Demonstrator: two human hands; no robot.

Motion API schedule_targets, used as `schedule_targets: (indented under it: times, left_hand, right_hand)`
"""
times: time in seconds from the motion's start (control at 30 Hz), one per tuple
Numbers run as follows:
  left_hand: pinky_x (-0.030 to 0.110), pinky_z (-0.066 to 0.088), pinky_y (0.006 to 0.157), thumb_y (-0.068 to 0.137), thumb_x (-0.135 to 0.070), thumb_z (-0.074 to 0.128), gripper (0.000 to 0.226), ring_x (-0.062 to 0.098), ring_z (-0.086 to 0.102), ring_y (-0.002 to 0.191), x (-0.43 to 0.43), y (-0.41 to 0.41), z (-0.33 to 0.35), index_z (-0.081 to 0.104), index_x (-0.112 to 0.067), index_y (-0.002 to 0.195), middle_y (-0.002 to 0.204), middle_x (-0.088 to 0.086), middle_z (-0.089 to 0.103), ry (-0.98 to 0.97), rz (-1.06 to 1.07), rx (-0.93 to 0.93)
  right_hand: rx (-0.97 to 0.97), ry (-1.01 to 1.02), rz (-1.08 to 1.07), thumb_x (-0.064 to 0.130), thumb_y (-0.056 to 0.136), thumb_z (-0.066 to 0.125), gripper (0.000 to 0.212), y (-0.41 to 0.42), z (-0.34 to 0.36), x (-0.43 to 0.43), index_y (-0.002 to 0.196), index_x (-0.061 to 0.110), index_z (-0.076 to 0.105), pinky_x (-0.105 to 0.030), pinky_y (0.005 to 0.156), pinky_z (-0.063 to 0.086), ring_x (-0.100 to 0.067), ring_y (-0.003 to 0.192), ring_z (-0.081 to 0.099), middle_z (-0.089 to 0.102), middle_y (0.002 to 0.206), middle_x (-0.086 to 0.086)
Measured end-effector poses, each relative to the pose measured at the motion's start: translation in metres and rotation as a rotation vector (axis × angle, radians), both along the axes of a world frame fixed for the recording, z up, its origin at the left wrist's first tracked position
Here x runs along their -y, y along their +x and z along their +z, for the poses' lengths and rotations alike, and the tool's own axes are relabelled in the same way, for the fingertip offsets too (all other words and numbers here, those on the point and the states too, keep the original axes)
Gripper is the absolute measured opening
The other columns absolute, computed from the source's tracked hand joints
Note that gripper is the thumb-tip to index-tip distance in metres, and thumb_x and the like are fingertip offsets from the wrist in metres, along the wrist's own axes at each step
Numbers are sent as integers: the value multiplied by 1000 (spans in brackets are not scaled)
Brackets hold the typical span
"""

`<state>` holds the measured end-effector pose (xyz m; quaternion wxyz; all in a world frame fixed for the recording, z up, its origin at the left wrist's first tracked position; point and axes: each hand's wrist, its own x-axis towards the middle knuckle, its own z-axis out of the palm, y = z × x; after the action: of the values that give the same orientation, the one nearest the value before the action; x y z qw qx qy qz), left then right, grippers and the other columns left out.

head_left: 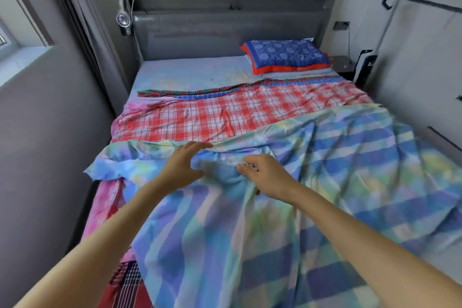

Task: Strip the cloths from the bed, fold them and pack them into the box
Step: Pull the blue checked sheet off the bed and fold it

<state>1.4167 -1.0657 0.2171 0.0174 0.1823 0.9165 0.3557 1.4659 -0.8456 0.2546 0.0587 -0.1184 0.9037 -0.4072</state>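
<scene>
Right hand [265, 175], at frame centre: fingers curled, pinching a gathered fold of the pastel check cloth [325, 170] near its upper edge. Left hand [183, 162], just beside it at nine o'clock: fingers straight and spread, thumb apart, reaching over the same bunched edge; whether it touched the fabric could not be told, and it gripped nothing. The pastel check cloth covered the near half of the bed [150, 67] from the hands down to six o'clock and out to three o'clock, rumpled but not yet lifted clear. At twelve o'clock from the hands lay a red-and-white check cloth [225, 115], spread flat across the bed, and beyond it a narrow strip of darker patterned cloth [200, 92]. A pink cloth [107, 197] showed at eight o'clock under the pastel one, with a dark red plaid cloth [127, 285] at seven o'clock along the bed's near left edge. A blue pillow with a red border [285, 56] rested at one o'clock against the grey headboard [225, 27]. No box and no folded cloth were in view. Judged from this layout, the task stood at its opening stage: the first cloth was only being gathered, while the stripping of the others, all folding and all packing were not yet done.
</scene>
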Motion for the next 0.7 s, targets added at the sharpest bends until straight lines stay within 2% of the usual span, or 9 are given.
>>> schedule_targets:
  times: [0.07,0.13,0.17,0.23,0.33,0.4,0.47,0.6,0.7]
  left_hand:
    - [27,35,92,65,-15,59,55,22,51,115,-47,-8,2,62,-23,120,123,2,60,-291,-164,-52]
    - [25,36,80,66,-30,48,50,24,58,106,-94,-8,7,67,-14,109,110,5,67,-533,-221,22]
    - [26,38,76,71,-36,49,43,26,60,101,-110,-8,5,68,-13,103,103,6,69,-628,-229,53]
    - [28,41,73,81,-35,62,26,24,62,94,-133,-13,0,69,-15,96,97,6,70,-704,-221,67]
    - [30,41,70,88,-33,60,21,25,61,92,-151,-22,-13,66,-12,89,95,8,68,-740,-123,15]
    - [32,44,72,92,-29,56,17,27,60,95,-155,-25,-28,65,-15,90,98,8,68,-731,-11,-5]
    - [33,43,71,93,-22,57,18,31,61,95,-156,-19,-44,70,-11,95,97,11,69,-601,141,-24]
    - [35,37,64,92,-14,56,15,40,61,87,-185,-21,-76,67,-4,94,89,21,68,-350,369,-19]
    - [38,35,61,94,-7,47,15,47,58,80,-212,-40,-84,58,-1,104,87,31,64,-232,510,-21]
  right_hand:
    - [-28,8,30,21,96,52,29,15,4,-40,81,-2,62,-18,51,31,-3,50,43,41,57,2]
    - [-36,-22,36,20,97,52,32,27,6,-79,81,-7,58,-19,51,30,-5,51,40,39,58,1]
    - [-49,-23,46,20,97,52,34,33,6,-96,79,-8,56,-20,52,29,-5,52,38,37,58,2]
    - [-61,-17,55,21,97,51,36,43,4,-130,72,-4,52,-20,53,28,-5,52,36,34,56,8]
    - [-71,-69,24,22,97,52,37,54,3,-184,62,12,44,-18,53,29,-4,53,36,32,53,9]
    - [-59,-105,-9,23,97,53,32,55,1,-220,67,10,53,-19,57,30,-3,57,38,41,58,2]
    - [-32,-145,-64,25,96,53,29,54,-3,-249,82,2,63,-23,61,35,-7,64,44,50,66,-10]
    - [18,-162,-97,24,97,52,36,50,-16,-294,78,-7,55,-22,56,34,-7,57,35,35,62,-3]
    - [58,-143,-147,21,97,52,36,36,-37,-318,79,-9,55,-16,53,30,-5,54,34,33,61,0]
